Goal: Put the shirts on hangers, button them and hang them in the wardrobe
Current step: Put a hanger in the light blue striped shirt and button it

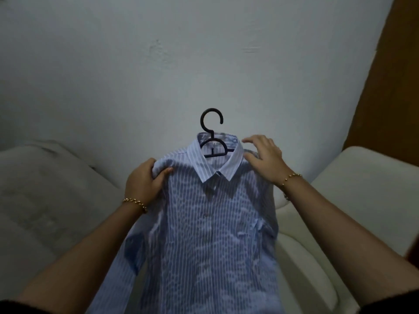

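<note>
pale wall (136, 64) | white armchair (362, 184) at right | greyish cushion (45, 189) at left

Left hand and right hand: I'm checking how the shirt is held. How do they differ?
The left hand curls its fingers round the striped shirt at one shoulder; the right hand lies with fingers spread on the other shoulder, by the collar. The left hand sits lower in the view than the right hand. Both wrists wear a gold bracelet.
</note>
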